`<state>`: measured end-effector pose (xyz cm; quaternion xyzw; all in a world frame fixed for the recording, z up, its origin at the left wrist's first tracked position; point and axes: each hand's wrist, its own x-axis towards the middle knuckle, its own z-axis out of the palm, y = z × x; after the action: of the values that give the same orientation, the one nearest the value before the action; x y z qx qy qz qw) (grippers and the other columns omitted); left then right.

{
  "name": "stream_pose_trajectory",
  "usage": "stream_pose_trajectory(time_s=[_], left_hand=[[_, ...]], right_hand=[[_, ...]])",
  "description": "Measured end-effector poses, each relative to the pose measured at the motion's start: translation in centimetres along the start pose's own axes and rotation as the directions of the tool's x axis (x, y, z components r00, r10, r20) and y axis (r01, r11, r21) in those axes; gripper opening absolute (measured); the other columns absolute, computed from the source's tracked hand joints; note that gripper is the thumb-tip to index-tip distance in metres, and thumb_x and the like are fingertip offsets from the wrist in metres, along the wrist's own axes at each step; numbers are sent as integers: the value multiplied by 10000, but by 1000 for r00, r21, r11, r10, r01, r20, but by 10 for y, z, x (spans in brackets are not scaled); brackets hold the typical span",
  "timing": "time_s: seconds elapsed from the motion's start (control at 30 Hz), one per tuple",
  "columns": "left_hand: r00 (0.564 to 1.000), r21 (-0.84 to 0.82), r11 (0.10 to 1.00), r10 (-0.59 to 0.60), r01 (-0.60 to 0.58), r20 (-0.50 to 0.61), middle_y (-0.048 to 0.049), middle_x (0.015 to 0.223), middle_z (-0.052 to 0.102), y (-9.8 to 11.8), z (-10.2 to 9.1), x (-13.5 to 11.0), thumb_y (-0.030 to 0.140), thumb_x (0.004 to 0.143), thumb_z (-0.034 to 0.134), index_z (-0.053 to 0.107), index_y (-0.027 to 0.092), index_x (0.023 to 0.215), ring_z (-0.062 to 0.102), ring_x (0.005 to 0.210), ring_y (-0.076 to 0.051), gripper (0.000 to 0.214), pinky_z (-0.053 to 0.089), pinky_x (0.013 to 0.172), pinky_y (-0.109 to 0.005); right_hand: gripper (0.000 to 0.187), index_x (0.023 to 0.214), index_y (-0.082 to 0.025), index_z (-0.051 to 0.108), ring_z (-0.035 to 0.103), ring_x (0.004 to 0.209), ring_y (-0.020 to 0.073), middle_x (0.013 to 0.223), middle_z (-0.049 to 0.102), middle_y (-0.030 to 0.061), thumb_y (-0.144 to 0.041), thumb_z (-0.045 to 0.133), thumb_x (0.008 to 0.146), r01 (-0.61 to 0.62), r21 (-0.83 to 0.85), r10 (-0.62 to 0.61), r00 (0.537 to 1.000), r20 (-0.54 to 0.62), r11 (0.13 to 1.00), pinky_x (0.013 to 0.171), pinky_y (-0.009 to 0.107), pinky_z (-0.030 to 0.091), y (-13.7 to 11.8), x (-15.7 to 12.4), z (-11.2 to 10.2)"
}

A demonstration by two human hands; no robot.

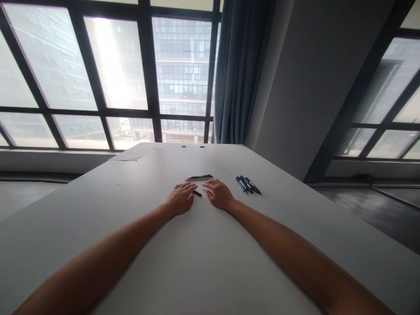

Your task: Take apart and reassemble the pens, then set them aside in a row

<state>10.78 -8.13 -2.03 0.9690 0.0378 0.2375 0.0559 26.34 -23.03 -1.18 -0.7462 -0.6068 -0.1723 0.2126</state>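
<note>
My left hand (181, 198) rests palm down on the white table (203, 262), fingers stretched forward and thumb apart. A dark pen (197, 193) lies partly under those fingers, its black end sticking out to the right. Facing it, my right hand (220, 194) also rests on the table, thumb and fingers spread with a gap between them. In that gap is a thin pale tip (205, 190), too small to make out. Just beyond both hands lies a small bunch of pens (199, 177), black, green and reddish, set crosswise.
Right of my right hand, several pens (248, 184) in green, blue and black lie side by side at a slant. Sheets of paper (133, 153) lie at the table's far left corner. Two round dark holes (202, 147) sit near the far edge. Windows and a blue curtain (241, 74) stand behind.
</note>
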Motion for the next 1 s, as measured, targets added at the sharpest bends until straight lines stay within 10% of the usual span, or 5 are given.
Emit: stream_pose_trajectory(time_s=[0.43, 0.77, 1.0], left_hand=[[998, 14, 998, -64, 64, 19, -69, 1101, 651, 4, -4, -1, 308, 903, 455, 673, 249, 1083, 540, 1112, -251, 289, 404, 982, -423], [988, -13, 989, -151, 150, -32, -82, 976, 650, 11, -8, -6, 246, 916, 432, 575, 208, 1023, 601, 926, -240, 183, 461, 827, -380], [986, -34, 987, -159, 157, -55, -77, 942, 667, 14, -11, -7, 264, 931, 415, 541, 214, 1029, 625, 863, -234, 167, 462, 769, -354]], right_hand=[[186, 899, -173, 740, 614, 928, 174, 953, 711, 64, -121, 568, 854, 5, 154, -13, 999, 48, 988, 874, 271, 446, 7, 2, 8], [433, 1173, -129, 634, 589, 977, 174, 1068, 616, 110, 27, 460, 809, 12, 141, -22, 997, 72, 990, 913, 279, 443, 5, 0, 8], [342, 1018, -121, 659, 566, 891, 156, 987, 536, 89, 36, 437, 812, 108, 219, -105, 994, -27, 970, 894, 304, 468, 2, -3, 9]])
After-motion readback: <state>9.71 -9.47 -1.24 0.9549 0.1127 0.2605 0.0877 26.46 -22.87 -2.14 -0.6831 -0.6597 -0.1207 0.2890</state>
